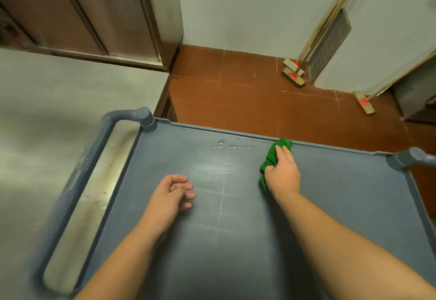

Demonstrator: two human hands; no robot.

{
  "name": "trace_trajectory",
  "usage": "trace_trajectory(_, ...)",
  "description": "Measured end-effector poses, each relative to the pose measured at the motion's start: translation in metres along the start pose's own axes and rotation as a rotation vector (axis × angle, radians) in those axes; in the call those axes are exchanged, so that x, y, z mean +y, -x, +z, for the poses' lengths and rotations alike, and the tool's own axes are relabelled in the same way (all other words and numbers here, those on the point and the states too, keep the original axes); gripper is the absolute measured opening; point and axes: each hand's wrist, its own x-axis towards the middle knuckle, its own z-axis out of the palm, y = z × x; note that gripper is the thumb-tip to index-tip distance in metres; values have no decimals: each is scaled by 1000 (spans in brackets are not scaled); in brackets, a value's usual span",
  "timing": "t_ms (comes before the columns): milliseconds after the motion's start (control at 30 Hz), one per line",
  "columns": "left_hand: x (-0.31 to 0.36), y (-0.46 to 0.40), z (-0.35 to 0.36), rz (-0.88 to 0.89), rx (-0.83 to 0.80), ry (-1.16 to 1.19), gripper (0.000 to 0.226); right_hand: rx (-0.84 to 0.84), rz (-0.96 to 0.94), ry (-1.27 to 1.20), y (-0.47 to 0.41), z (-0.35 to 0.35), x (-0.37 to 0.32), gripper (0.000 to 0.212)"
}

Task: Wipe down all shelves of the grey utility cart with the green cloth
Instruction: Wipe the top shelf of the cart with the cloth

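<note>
1. The green cloth [274,158] is judged to be light and soft. It is bunched into folds, so it is expected to take the form of whatever is pressed onto it, and no damage is expected from squeezing.
2. Such a cloth is best taken from above, with the palm flat on the bunch and the edge pinched by the thumb, so that the cloth is not lost during a stroke. On the smooth plastic it is expected to slide easily.
3. The grey utility cart [236,240] is judged to be stiff and rather heavy. Its top shelf fills the lower half of the frame, with a raised rim along the far edge and a handle [77,181] at the left side.
4. The cloth is seen right of the centre of the frame, against the far rim of the top shelf. It lies under the right hand [282,173] and sticks out beyond the fingertips and to the left of the palm.
5. The right hand is laid over the cloth, the fingers are bent around the bunch, and the cloth is held down onto the shelf.
6. The left hand [171,192] is seen left of the centre, well apart from the cloth. Its fingers are loosely curled and nothing is held in it.
7. The lower shelves are not visible, so their condition cannot be told.
</note>
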Motion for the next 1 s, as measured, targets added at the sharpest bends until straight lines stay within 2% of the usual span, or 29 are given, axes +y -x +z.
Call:
trace_trajectory(200,24,-22,-81,18,40,55,28,-86,-147,29,29,78,-120,70)
trace_trajectory(433,50,-29,-123,52,2,117,32,-231,-443,80,72,158,-244,71)
trace_trajectory(533,51,-29,-136,52,9,140,33,-283,-495,90,80,176,-277,72)
trace_trajectory(767,44,-27,-133,33,20,128,31,-271,-560,192,69,162,-254,72)
trace_trajectory(1000,40,-24,-65,4,-13,65,32,-176,-427,207,20,102,-161,68)
